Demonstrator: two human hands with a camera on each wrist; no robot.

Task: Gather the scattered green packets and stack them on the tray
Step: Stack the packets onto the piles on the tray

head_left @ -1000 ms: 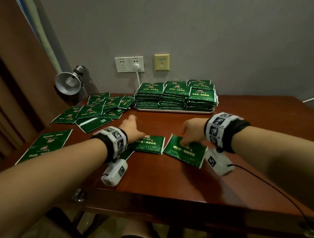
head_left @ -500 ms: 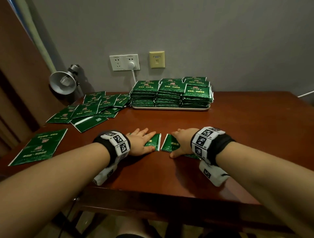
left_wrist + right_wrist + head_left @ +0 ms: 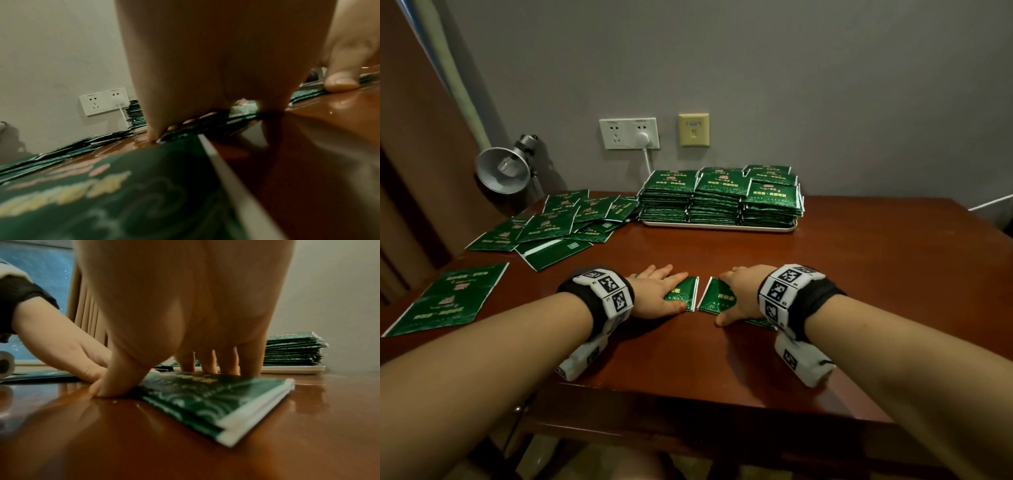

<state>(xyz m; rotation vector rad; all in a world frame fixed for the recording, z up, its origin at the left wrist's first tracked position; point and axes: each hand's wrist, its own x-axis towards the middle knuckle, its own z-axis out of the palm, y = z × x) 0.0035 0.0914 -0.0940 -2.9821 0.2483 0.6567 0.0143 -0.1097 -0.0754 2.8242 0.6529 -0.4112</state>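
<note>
Left hand: my left hand [image 3: 659, 294] lies flat with straight fingers on a green packet [image 3: 686, 297], pressing it to the counter [image 3: 859, 274]; nothing is pinched.
Right hand: my right hand [image 3: 739, 294] presses a second small bundle [image 3: 216, 395], fingertips [image 3: 207, 368] on its top face and the thumb [image 3: 115, 386] down on the wood at its near edge. The right wrist view shows what look like two packets lying one on the other.
Between my hands: the two lots sit just apart, with a narrow strip of bare wood between their white edges.
Step in hand: I judge I am sliding both lots together to make one pile before lifting.
How to do it well: keep the palms low and the pressure light so the slick foil glides and does not buckle; bring the white edges square to each other, then let one lot ride over the other.
Lifting: hook a thumb under the near edge only once the corners line up.
Beyond my fingers: the tray [image 3: 719, 226] stands well ahead, already carrying neat stacked packets [image 3: 722, 198].
Out past my left hand: loose packets [image 3: 558, 222] remain fanned out, and one larger-looking packet [image 3: 448, 301] lies near the counter's left edge.
Risk: an uneven bundle may fan open on the way.
</note>
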